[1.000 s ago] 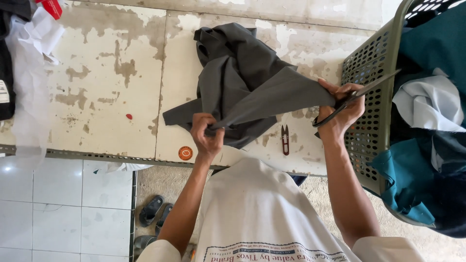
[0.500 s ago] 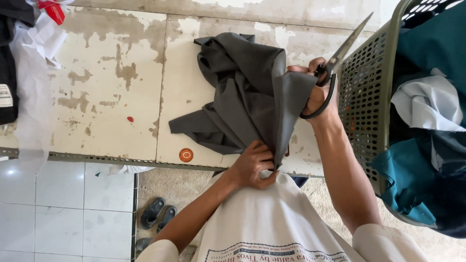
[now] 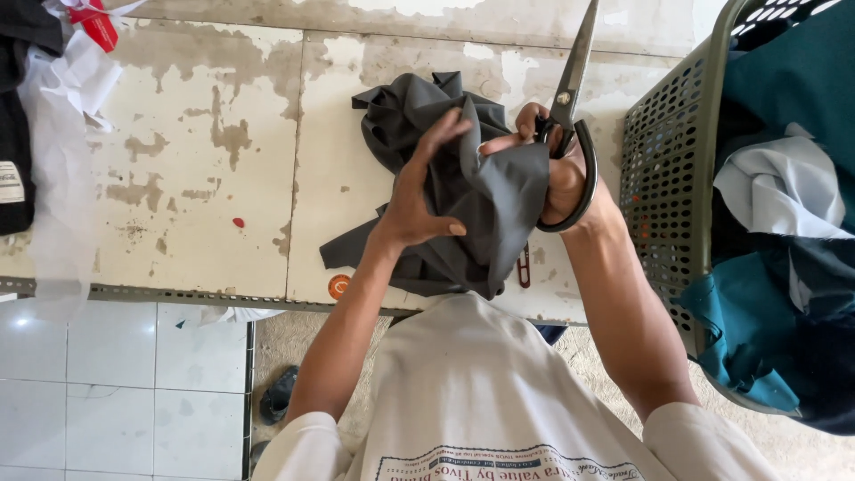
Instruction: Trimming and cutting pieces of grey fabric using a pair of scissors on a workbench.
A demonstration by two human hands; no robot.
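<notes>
A dark grey cloth (image 3: 472, 200) lies bunched on a worn white table (image 3: 196, 160), partly lifted in front of me. My left hand (image 3: 414, 200) grips a fold of the cloth from the left, fingers spread over it. My right hand (image 3: 557, 169) holds large black-handled scissors (image 3: 574, 80), blades closed and pointing up and away. The same hand also pinches the cloth's upper edge. The cloth hangs between both hands and hides part of my right palm.
A green perforated laundry basket (image 3: 668, 178) full of teal, white and dark fabrics stands at the right. A small thread snipper (image 3: 524, 265) and a round orange disc (image 3: 338, 286) lie near the table's front edge. White and black fabrics (image 3: 44, 134) pile at the far left. Tiled floor with sandals below.
The scissors swung from lying level beside the basket to pointing upward. My left hand moved from the table's front edge up onto the cloth, which is now gathered closer between both hands.
</notes>
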